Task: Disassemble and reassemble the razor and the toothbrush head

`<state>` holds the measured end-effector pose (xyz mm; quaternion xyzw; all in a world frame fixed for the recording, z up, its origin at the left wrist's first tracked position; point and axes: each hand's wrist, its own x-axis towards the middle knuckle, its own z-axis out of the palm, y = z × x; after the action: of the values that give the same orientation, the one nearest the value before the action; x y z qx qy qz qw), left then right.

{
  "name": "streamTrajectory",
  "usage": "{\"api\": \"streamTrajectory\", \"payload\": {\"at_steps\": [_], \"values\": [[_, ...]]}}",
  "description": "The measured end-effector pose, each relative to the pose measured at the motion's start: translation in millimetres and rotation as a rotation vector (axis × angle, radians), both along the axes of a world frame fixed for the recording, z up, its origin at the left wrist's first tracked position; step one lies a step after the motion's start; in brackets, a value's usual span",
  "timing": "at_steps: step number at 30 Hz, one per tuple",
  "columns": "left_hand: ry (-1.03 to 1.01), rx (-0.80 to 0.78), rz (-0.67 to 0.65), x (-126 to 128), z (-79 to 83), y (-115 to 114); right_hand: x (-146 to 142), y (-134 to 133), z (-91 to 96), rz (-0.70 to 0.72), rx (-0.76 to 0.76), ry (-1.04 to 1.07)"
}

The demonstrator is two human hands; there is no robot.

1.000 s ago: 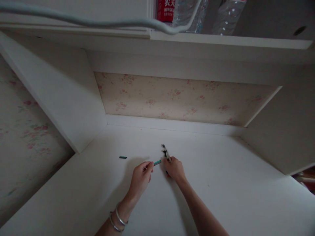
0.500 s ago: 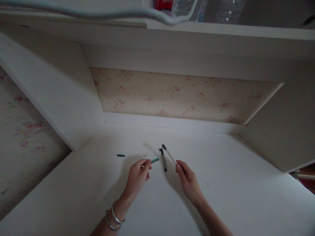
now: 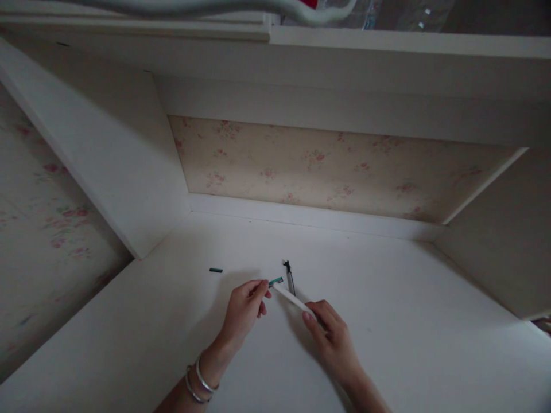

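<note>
A small green-and-black strip (image 3: 276, 281) sits in the left hand (image 3: 245, 310), pinched by one end between thumb and fingers, with its other end jutting out to the right of the fingertips, above the table. The right hand (image 3: 330, 335), to the right of the left hand and a little nearer the body, grips a long white stick (image 3: 293, 298) with the thumb laid along its near end. The stick slants from the right fingers up and leftward, and its far tip overlaps the lower edge of the strip just beside the left fingertips; whether the two press together is too small to tell. A thin black-and-grey handle (image 3: 290, 277) with a forked black end lies on the table beyond the right hand, its near end just behind the stick. A second green-and-black strip (image 3: 216, 270) lies flat beyond the left hand and to its left. Two silver bangles (image 3: 202, 381) circle the left wrist. The white table (image 3: 396, 298) spreads beneath both hands. Well beyond them rises a wall with flowered wallpaper (image 3: 318, 158), and high above it runs a white shelf (image 3: 387, 43), with clear bottles (image 3: 425, 16) and a thick pale cable (image 3: 202, 7) at the top.
</note>
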<state>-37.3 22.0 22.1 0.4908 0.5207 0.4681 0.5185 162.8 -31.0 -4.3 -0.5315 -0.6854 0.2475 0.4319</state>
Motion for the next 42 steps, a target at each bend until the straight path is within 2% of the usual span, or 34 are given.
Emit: {"api": "streamTrajectory", "payload": {"at_steps": [6, 11, 16, 21, 25, 30, 34, 38, 42], "values": [[0.013, 0.057, 0.007, 0, 1.4, -2, -12, -5, -4.1, -0.069, -0.031, 0.007], [0.018, 0.093, 0.01, 2, 2.0, -3, -17, -5, -5.6, -0.04, -0.093, 0.015], [0.003, 0.077, -0.012, 4, 2.0, -5, -17, -3, -7.4, -0.152, -0.07, 0.011], [0.007, 0.076, -0.015, 4, 2.5, -5, -18, -3, -9.2, -0.047, -0.087, 0.008], [0.025, 0.086, -0.009, 4, 2.3, -5, -20, -2, -8.1, -0.137, -0.092, 0.018], [0.021, 0.075, -0.008, 4, 0.7, -5, -21, -3, -6.6, -0.054, -0.097, -0.004], [0.025, 0.085, -0.004, 3, 0.0, -5, -21, -2, -8.0, -0.13, -0.087, -0.008], [0.02, 0.07, -0.002, 3, -0.1, -4, -21, -2, -9.6, -0.067, -0.086, -0.035], [0.003, 0.086, 0.004, 4, 0.3, -4, -18, -2, -9.3, -0.148, -0.107, -0.026]]}}
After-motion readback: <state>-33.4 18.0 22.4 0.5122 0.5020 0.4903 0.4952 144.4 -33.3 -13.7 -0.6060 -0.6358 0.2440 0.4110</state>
